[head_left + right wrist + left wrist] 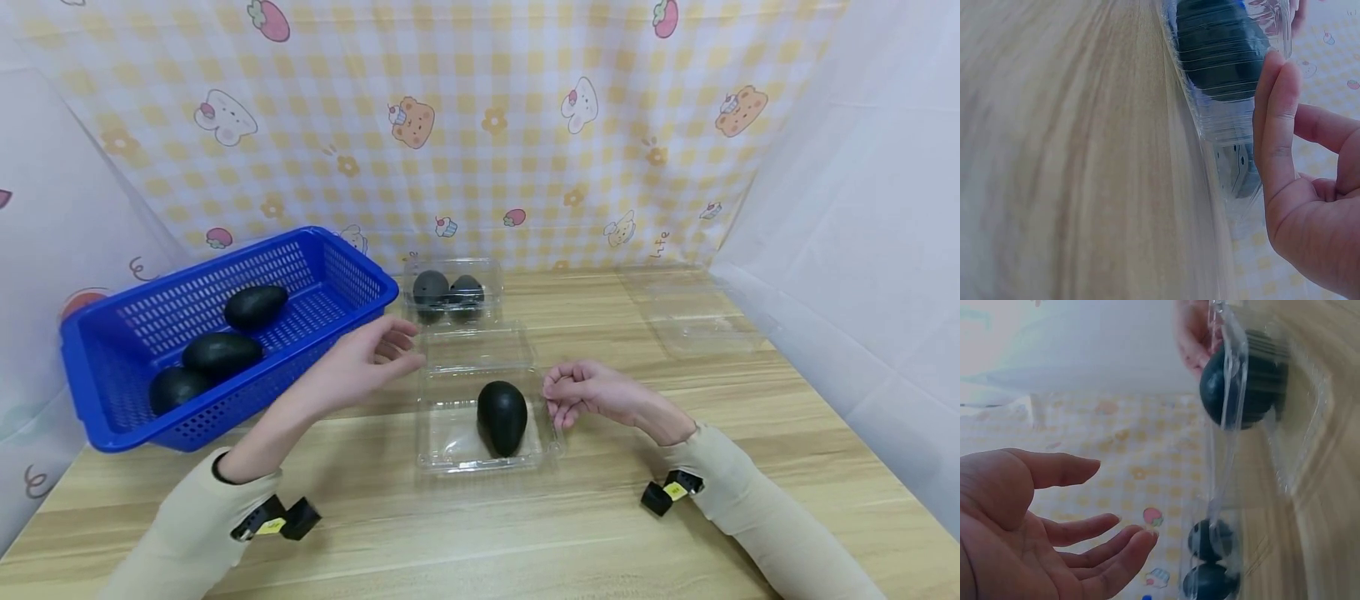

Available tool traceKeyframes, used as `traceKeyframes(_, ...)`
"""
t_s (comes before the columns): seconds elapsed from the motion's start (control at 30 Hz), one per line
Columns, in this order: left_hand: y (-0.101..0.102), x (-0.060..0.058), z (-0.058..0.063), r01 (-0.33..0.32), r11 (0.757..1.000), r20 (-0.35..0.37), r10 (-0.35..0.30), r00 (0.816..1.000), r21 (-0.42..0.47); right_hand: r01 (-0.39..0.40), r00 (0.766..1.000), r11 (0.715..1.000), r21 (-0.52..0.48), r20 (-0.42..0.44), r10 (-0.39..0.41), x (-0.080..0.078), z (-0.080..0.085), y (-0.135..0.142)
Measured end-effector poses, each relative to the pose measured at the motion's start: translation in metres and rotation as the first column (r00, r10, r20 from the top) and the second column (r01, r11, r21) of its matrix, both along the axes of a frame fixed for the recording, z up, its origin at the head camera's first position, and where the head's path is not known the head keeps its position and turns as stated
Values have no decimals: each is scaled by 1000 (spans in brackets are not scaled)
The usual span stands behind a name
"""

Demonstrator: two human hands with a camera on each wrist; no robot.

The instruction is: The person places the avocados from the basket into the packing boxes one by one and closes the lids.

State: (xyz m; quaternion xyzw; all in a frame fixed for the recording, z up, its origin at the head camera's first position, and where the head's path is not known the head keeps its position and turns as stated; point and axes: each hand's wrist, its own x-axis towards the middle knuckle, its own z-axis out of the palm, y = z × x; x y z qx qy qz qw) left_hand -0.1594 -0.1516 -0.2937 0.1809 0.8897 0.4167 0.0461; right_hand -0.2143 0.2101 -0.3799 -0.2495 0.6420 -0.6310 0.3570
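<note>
While right hand (592, 393) flanks container (452, 427), curtain (480, 158) reads "life"; labels (271, 527) blurred

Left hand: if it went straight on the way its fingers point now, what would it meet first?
Most likely the left hand would meet the open clear container just ahead, near its left side; height is hard to judge, so it might pass over.

The head view is bright and evenly lit, with soft shadows on the wood-grain tabletop (615, 542) and white glints across the clear plastic clamshell (453, 433). The left-wrist view is hazier — pale glare washes out 10 o'clock. The right-wrist view is dimmer, blurring toward 9 o'clock.
</note>
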Motion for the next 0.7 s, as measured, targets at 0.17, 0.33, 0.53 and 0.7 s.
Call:
traceKeyframes(0.17, -16, 6, 11, -73, 996, -42, 71, 997, -48, 5, 1000, 1000, 8, -2, -5, 0, 1, 0)
traceKeyframes(0.33, -32, 9, 18, -138, 985, -86, 129, 988, -109, 9, 1000, 1000, 11, -3, -9, 0, 0, 0)
traceKeyframes(0.53, -53, 11, 22, -212, 967, -154, 189, 970, -144, 5, 1000, 1000, 5, -3, -5, 0, -1, 0)
traceKeyframes(0.7, -70, 11, 23, -258, 953, -180, 229, 957, -157, 8, 1000, 1000, 10, -7, -8, 0, -1, 0)
